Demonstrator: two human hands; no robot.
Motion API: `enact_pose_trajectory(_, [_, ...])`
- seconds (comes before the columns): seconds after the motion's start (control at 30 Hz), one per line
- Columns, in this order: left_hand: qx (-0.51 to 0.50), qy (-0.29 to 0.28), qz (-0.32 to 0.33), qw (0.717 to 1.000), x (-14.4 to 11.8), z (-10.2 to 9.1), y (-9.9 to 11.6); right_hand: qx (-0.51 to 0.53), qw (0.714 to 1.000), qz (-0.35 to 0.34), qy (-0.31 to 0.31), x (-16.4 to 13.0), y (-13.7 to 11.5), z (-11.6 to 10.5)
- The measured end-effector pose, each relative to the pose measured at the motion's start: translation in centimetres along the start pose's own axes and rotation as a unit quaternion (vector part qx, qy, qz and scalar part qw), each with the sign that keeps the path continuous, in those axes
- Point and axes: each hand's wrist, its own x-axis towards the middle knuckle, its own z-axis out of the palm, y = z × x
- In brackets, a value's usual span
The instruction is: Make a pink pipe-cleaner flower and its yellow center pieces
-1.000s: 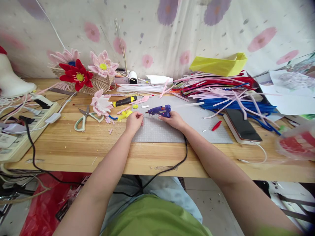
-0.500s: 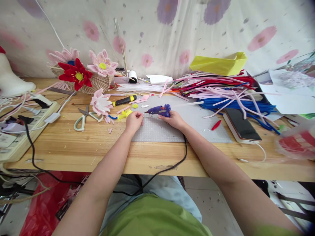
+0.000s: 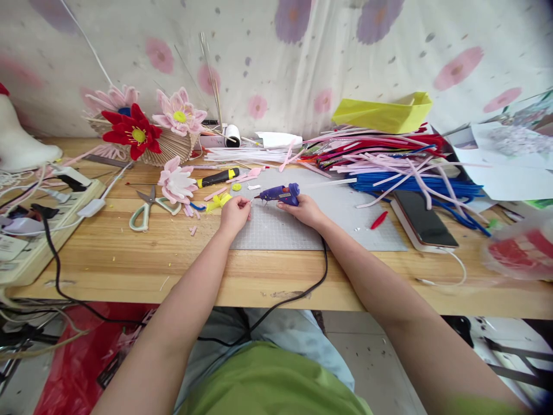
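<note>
My right hand [image 3: 306,210] grips a purple glue gun [image 3: 280,195] over the grey cutting mat [image 3: 302,227], its nozzle pointing left. My left hand [image 3: 234,213] pinches a small pale piece [image 3: 249,201] right at the nozzle tip. The gun's black cord [image 3: 322,271] runs off the table's front edge. Just left of my left hand lie yellow scraps [image 3: 220,200] and a pink pipe-cleaner flower [image 3: 177,181].
Scissors [image 3: 149,206] and a black-and-yellow tool [image 3: 217,177] lie left of the mat. A heap of coloured pipe cleaners [image 3: 389,161], a phone [image 3: 422,219] and a yellow box [image 3: 384,115] are at right. A power strip [image 3: 38,230] sits at far left, a flower basket [image 3: 147,129] behind.
</note>
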Motion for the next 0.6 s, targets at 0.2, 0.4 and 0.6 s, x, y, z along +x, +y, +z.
enact_pose_trajectory(0.2, [-0.003,-0.004,0.010,1.000,0.2,0.1,-0.5,-0.023,1.000,0.000,0.007,-0.1,-0.2,-0.1])
enact_pose_trajectory(0.4, [-0.039,-0.018,0.036,0.998,-0.1,0.0,-0.2,-0.036,0.998,0.002,0.053,-0.1,0.0,-0.7])
enact_pose_trajectory(0.6, [-0.054,0.040,0.078,0.995,-0.2,-0.3,0.2,-0.092,0.973,0.055,0.206,1.1,2.4,-3.8])
